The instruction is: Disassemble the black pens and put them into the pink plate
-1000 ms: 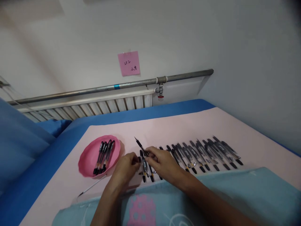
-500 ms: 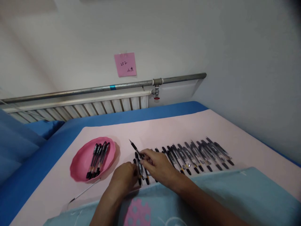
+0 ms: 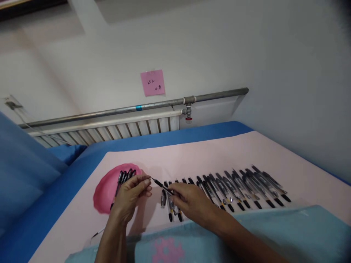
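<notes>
My right hand [image 3: 192, 201] is closed on a black pen [image 3: 161, 186], which is raised off the sheet with its thin tip pointing left. My left hand [image 3: 131, 197] hovers over the right edge of a pink dish [image 3: 102, 199], its fingertips pinched together just at the pen's tip. What they pinch is too small to make out. Several black pens [image 3: 125, 176] lie in the dish. A few more pens [image 3: 170, 206] lie on the pink sheet [image 3: 197, 157] between my hands.
A long row of black pens [image 3: 241, 186] stretches right across the sheet. A thin white refill [image 3: 96, 233] lies near the front left. A light blue patterned cloth [image 3: 274, 233] covers the near edge. A radiator [image 3: 109, 129] and pipe run along the wall behind.
My left hand has risen and moved left, over the dish's edge. My right hand has lifted the pen, whose tip now meets my left fingertips. The view has shifted slightly.
</notes>
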